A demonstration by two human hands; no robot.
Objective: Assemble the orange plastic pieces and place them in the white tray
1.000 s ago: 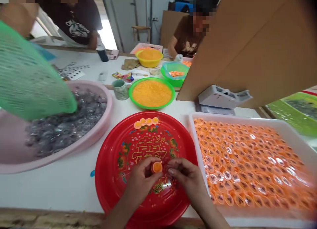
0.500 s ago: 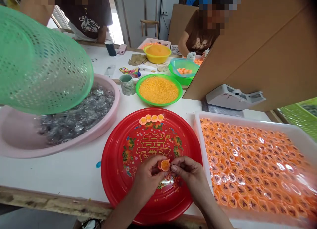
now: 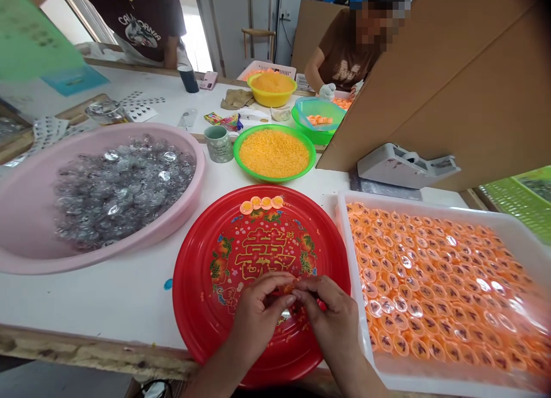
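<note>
Over the red round tray (image 3: 193,254), my left hand (image 3: 260,312) and my right hand (image 3: 329,309) meet at the fingertips. Between them is a small orange cup (image 3: 289,287), mostly covered by my fingers. My left thumb and fingers pinch it from the left. The right thumb and forefinger are closed at its right side, and a small red thing (image 3: 321,304) shows between those fingers, too little of it to name. Several orange-filled cups (image 3: 267,203) stand in a row at the tray's far side. Small orange grains are scattered on the tray near my hands.
A pink basin (image 3: 189,203) of clear plastic pieces stands left. Beyond the tray are a green bowl (image 3: 275,154) of yellow-orange grains and a mug (image 3: 218,144). At right, a white bin (image 3: 344,214) holds rows of orange cups. A co-worker holds a green basket (image 3: 38,42); another sits opposite.
The green basket has lifted away up and left, uncovering the pink basin. My right fingers have closed in on the orange cup, whose filled face is now mostly hidden.
</note>
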